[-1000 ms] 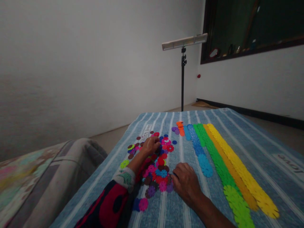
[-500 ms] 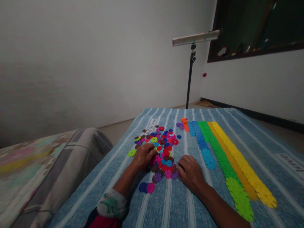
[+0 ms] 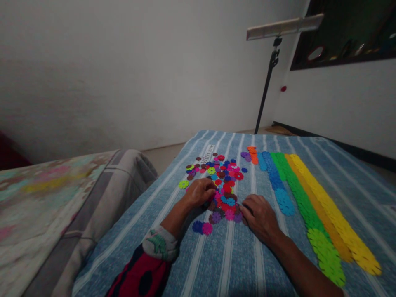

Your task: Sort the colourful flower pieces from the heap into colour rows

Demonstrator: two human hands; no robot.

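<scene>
A loose heap of notched plastic snowflake discs [image 3: 229, 215] in pink, red, purple, brown, blue and lime lies on a striped blue cloth [image 3: 185, 264]. My left hand [image 3: 199, 193] reaches over the heap's left side, fingers bent down and drawn together among the discs. What its fingertips hold is hidden. Resting at the heap's right edge, my right hand [image 3: 260, 215] has curled fingers, with the thumb close to the purple and brown discs. I cannot make out anything between them. A blue disc [image 3: 197, 227] and a pink disc [image 3: 207, 228] overlap in front of the heap.
Sorted rows of overlapping discs run along the right: yellow [image 3: 340, 218], amber [image 3: 324, 225], green [image 3: 301, 198] ending in lime [image 3: 328, 255], and blue [image 3: 274, 173]. Small orange [image 3: 253, 154] and purple [image 3: 246, 156] groups lie behind. A lamp stand [image 3: 266, 90] rises beyond; a covered bed [image 3: 93, 198] is left.
My view has turned slightly left and down, so the scene sits further right and higher. Both hands stay at the heap with nearly the same pose.
</scene>
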